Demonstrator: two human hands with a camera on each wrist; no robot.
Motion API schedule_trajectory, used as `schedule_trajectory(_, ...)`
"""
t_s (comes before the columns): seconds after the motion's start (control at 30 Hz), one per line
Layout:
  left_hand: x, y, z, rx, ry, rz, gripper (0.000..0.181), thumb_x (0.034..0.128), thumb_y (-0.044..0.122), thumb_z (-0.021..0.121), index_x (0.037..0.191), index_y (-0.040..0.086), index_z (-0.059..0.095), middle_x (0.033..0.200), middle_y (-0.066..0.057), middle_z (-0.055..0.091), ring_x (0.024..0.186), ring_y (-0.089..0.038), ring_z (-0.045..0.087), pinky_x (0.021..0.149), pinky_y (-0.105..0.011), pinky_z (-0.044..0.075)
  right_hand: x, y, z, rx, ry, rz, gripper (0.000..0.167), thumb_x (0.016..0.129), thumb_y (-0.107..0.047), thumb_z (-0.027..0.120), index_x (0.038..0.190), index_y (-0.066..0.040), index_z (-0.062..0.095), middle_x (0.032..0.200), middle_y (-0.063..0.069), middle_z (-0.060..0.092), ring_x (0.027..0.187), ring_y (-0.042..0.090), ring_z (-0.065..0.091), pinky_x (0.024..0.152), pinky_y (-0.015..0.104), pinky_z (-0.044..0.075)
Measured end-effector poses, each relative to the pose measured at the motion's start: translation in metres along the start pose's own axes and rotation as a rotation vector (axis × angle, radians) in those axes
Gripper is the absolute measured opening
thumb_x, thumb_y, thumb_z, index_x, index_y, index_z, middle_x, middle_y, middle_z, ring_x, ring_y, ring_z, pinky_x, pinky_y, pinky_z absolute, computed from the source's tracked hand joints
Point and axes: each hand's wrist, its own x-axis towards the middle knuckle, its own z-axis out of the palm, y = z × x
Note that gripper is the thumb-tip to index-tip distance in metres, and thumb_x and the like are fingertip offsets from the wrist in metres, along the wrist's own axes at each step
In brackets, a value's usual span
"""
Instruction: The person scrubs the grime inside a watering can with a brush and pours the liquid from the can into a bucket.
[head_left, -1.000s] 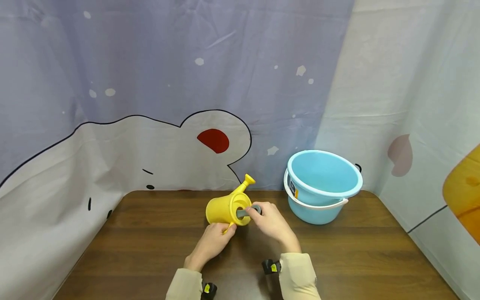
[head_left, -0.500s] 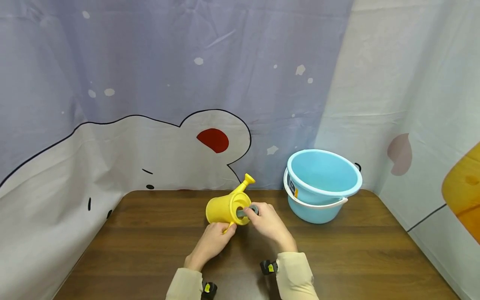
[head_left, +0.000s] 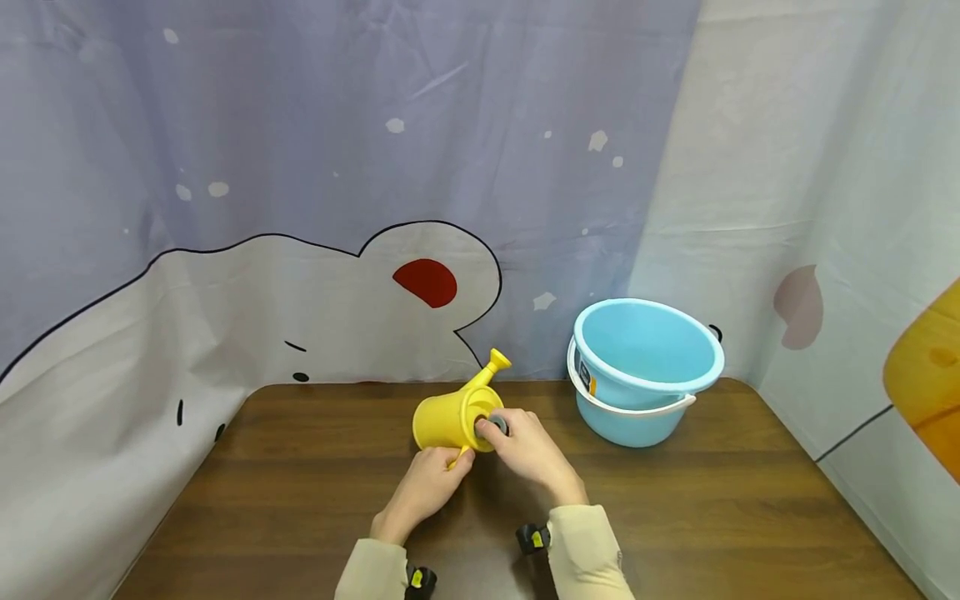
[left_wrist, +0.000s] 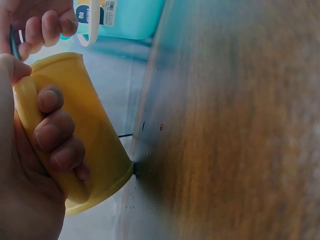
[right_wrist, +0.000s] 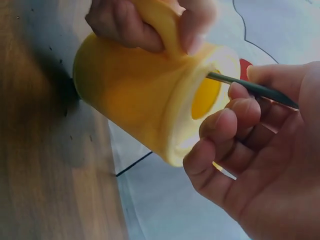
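Pinching the tool (right_wrist: 265,93) between thumb and curled fingers (right_wrist: 220,125) of the right hand (head_left: 531,454). Gripping the handle (left_wrist: 27,97) with the left hand (head_left: 429,482). Holding the tool's tip inside the mouth (right_wrist: 206,100) of the can (head_left: 438,421), running roughly along the can's long axis. Tilting the can just beyond the left hand, facing its mouth toward the right, pointing its spout (head_left: 480,379) away. Judging its base as touching the surface (head_left: 300,492). Noting the bucket (head_left: 641,367) well apart, rightward, before the cloth (head_left: 300,125).

Standing here I can see cream sleeves (head_left: 587,554), kinda creased, plus boxy black wrist gadgets (head_left: 527,540) with a yellow-green patch (head_left: 537,540) each.
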Motion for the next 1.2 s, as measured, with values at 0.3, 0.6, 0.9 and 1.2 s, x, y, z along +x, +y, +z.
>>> schedule_trajectory(0.3,0.000,0.000,0.000,-0.012,-0.013,-0.015,0.047,0.0998,0.033,0.053,0.057,0.018,0.041,0.051,0.014,0.030,0.045,-0.002,0.026,0.046,-0.021,0.025,-0.003,0.002,-0.015,0.109,-0.048,0.018,0.025,0.099,-0.024,0.055,0.081,-0.009,0.064,0.052,-0.005,0.046,0.046,0.008,0.044,0.048,0.025,0.037)
schedule_trajectory(0.6,0.001,-0.001,0.001,0.000,0.003,0.006,0.046,0.0985,0.031,0.055,0.056,0.019,0.040,0.051,0.015,0.029,0.047,-0.002,0.025,0.046,-0.021,0.024,-0.006,0.007,-0.028,0.150,-0.019,0.040,0.033,0.098,-0.025,0.057,0.067,-0.013,0.054,0.048,-0.005,0.044,0.045,0.010,0.040,0.046,0.025,0.031)
schedule_trajectory(0.9,0.000,0.000,0.000,0.003,-0.003,-0.001,0.046,0.0989,0.032,0.054,0.057,0.019,0.040,0.052,0.015,0.029,0.047,-0.002,0.025,0.047,-0.021,0.024,-0.004,0.007,-0.021,0.190,-0.003,0.088,0.030,0.094,-0.017,0.057,0.065,-0.009,0.057,0.049,-0.003,0.045,0.046,0.010,0.042,0.047,0.024,0.032)
schedule_trajectory(1.2,0.000,-0.002,0.001,0.006,-0.013,-0.009,0.048,0.1004,0.035,0.051,0.056,0.019,0.040,0.051,0.014,0.030,0.045,-0.002,0.026,0.045,-0.021,0.025,0.001,0.007,0.001,0.162,-0.038,0.126,0.032,0.097,-0.021,0.055,0.070,-0.004,0.060,0.052,-0.003,0.047,0.046,0.011,0.044,0.047,0.026,0.037)
